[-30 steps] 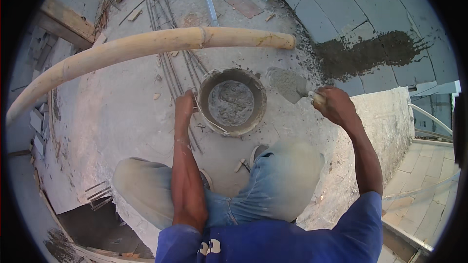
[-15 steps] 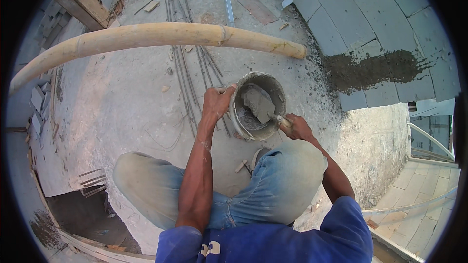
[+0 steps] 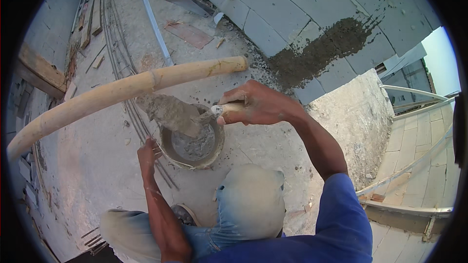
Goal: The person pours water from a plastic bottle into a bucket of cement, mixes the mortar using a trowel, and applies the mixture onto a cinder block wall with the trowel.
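My right hand (image 3: 253, 102) is wrapped round the pale handle of a trowel (image 3: 207, 115). A thick heap of wet grey mortar (image 3: 170, 112) covers the trowel's blade, raised over the far left rim of the bucket. The mortar-crusted bucket (image 3: 219, 151) stands on the concrete floor, with more wet mortar inside. Beside the bucket's left side is my left hand (image 3: 148, 154), its fingers a little apart and holding nothing; whether they touch the bucket cannot be made out.
A bamboo pole (image 3: 117, 86) crosses just beyond the bucket. Long steel bars (image 3: 117, 44) lie on the floor to the left. At the far right rises a grey block wall (image 3: 273, 9) with a smeared mortar patch (image 3: 326, 48). A metal strip (image 3: 153, 17) lies farther off.
My right hand has lifted the mortar-laden trowel from inside the bucket to above it. My left hand has let go of the bucket's rim. The view has turned toward the right.
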`<state>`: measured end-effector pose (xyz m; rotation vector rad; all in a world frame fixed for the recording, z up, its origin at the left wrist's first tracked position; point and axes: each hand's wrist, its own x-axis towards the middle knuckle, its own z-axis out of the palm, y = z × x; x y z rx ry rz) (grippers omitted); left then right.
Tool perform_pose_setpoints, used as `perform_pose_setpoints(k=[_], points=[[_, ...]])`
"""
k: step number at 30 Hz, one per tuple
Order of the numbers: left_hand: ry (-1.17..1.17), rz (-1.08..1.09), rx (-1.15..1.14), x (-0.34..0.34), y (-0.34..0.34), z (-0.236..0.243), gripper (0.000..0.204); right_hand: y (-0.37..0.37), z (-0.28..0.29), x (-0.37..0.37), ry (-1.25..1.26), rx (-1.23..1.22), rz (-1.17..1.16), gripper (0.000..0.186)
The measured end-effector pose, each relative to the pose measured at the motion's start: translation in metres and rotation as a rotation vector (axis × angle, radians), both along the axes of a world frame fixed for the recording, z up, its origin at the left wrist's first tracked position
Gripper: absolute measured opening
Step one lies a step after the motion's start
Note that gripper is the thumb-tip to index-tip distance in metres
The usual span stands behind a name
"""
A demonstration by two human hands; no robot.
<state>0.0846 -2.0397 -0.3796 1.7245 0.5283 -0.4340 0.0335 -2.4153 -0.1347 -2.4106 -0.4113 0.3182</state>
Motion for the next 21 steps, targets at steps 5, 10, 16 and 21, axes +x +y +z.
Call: perform_pose_setpoints(k=[5,10,16,21], points=[[-0.052,0.059,0.029,-0.01,0.017,-0.006,0.055,-0.096,-0.103,0.048,0.903,0.804,-0.24,0.035],[0.006,0.012,0.072,-0.011,-0.001,-0.024,0.054,-0.232,-0.126,0.062,-0.29,-0.058,-1.073,0.039],[-0.04,0.011,-0.097,0.006,-0.005,-0.019,0.058,-0.144,0.025,0.021,-0.482,0.104,-0.954,0.038],[-0.205,-0.125,0.026,0.019,-0.026,-0.022,0.046,-0.073,-0.009,-0.039,-0.181,-0.4,-0.389,0.031]])
